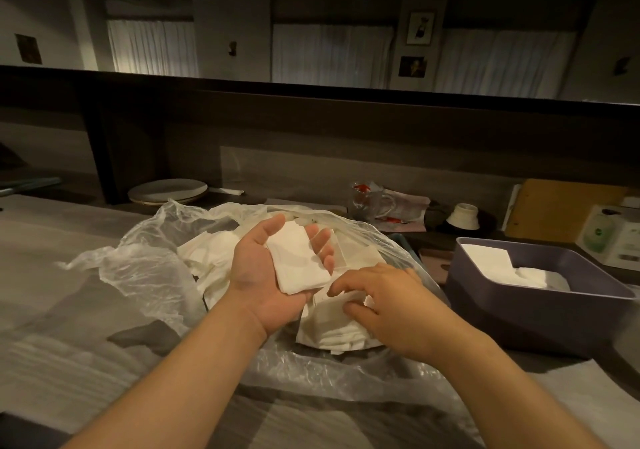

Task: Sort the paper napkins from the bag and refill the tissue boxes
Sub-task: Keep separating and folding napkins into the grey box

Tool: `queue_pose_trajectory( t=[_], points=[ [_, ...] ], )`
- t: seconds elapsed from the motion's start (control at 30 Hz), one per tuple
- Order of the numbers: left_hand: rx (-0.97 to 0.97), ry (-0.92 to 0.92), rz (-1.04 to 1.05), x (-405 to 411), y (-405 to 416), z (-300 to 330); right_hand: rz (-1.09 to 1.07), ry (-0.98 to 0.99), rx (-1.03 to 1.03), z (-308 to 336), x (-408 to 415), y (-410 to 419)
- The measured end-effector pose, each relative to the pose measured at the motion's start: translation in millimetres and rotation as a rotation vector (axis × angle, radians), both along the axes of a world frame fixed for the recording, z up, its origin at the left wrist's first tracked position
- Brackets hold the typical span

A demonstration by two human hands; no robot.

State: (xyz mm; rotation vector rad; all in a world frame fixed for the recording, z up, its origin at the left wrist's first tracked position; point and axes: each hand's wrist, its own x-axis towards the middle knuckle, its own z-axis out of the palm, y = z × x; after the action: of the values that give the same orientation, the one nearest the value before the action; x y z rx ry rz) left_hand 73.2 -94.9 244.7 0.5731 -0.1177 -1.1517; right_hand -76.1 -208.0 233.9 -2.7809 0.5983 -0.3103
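the left hand (pixel 273 268) lies palm up, fingers spread, with a folded napkin stack (pixel 298 261) resting on it above the open plastic bag (pixel 149 268). the right hand (pixel 384 306) curls its fingers to pinch loose napkins (pixel 332 331) in the bag, just beside the left. with no grip on it, the stack could slide off or fan apart. thin sheets may cling and come up crooked. the purple box (pixel 526 313), right of the bag on the bench (pixel 52 241), is part filled.
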Motion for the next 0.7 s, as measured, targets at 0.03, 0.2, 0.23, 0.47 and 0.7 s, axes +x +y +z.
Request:
queue_pose_trajectory(
  t=[0.03,0.2,0.23,0.47,0.7],
  points=[
    [0.011,-0.011,0.005,0.6,-0.3,0.1,0.005,0.002,0.010,0.6,0.5,0.1],
    [0.020,-0.025,0.001,-0.5,-0.3,0.7,-0.006,-0.010,0.040,-1.7,1.9,-0.4],
    [0.021,-0.031,-0.001,-0.5,-0.1,0.5,-0.014,-0.023,0.044,-2.0,1.7,-0.6],
    [0.039,-0.155,-0.019,-1.1,-0.5,3.8,-0.124,-0.353,0.299,11.5,-7.2,-5.6],
    [0.247,-0.612,-0.095,-11.6,-0.5,6.0,0.024,-0.495,0.873,23.7,-13.4,4.5]
  ],
)
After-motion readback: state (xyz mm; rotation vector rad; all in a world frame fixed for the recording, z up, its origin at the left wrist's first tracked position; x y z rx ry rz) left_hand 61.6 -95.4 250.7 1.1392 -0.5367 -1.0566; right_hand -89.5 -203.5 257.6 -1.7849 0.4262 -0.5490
